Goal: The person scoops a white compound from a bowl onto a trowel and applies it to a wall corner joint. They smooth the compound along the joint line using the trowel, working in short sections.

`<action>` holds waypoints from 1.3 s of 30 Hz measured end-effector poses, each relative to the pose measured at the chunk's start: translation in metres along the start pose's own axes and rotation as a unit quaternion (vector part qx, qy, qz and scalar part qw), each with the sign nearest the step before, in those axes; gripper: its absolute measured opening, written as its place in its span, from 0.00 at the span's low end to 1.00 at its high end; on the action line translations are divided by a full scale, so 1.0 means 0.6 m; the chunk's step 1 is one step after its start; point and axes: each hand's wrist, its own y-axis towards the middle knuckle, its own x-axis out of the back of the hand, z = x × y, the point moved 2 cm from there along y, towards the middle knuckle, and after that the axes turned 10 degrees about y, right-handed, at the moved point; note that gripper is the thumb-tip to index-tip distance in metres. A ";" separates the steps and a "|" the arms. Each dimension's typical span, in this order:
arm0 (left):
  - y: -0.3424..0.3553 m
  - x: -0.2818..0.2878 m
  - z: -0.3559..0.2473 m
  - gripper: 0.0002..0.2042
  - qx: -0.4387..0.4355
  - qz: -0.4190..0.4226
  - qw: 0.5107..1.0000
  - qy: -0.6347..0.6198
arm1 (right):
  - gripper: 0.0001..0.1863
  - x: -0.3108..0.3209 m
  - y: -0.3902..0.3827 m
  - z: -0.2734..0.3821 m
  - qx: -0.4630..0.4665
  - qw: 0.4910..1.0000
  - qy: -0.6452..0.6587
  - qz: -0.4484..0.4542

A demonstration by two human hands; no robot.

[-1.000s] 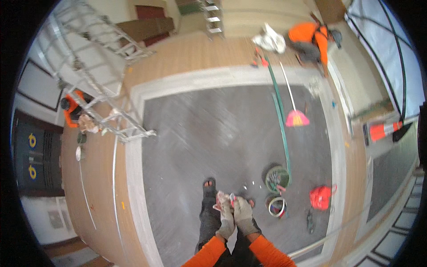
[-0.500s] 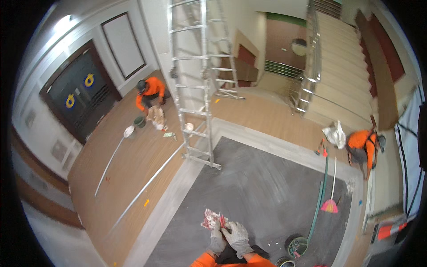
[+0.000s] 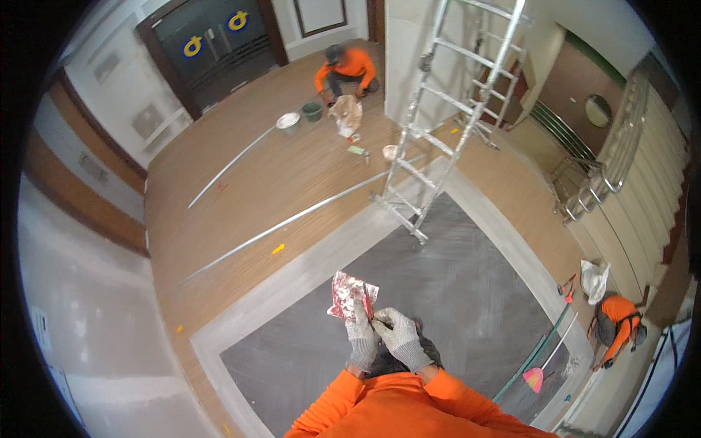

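- Ladder (image 3: 473,113) of silvery metal, its near feet at one corner of the dark grey floor panel (image 3: 475,299) and the pale border (image 3: 292,292) around it.
- Left hand (image 3: 361,336), in a grey glove, nearer the wearer than the ladder and left of its near feet: its fingers are closed on the lower edge of a speckled sheet (image 3: 352,294).
- That speckled sheet, red and white and crumpled, is raised above the left fingers, on the wearer's side of the ladder.
- A slim red object (image 3: 367,301) rises beside the sheet, at the left hand; its lower end is hidden.
- Right hand (image 3: 398,332), also gloved, on the same side of the ladder: the fingers are bent and narrow, tips meeting the left hand. Whether it grips anything, I cannot tell.
- Beyond the ladder, to its left, a co-worker (image 3: 349,69) in orange crouches by a beige sack (image 3: 346,113), with a dark green bucket (image 3: 312,111) and a white bucket (image 3: 288,121) beside it.
- A long metal pole (image 3: 285,228) lies on the floor, running leftward from the ladder's foot.
- Right of the ladder and nearer the wearer, a second co-worker (image 3: 621,321) bends low near a white bag (image 3: 595,281) and a pink broom (image 3: 534,379).
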 end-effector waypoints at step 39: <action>0.994 0.194 -0.621 0.22 0.019 0.088 0.973 -0.214 | 0.11 -0.510 1.045 0.371 0.296 0.873 -0.305 0.239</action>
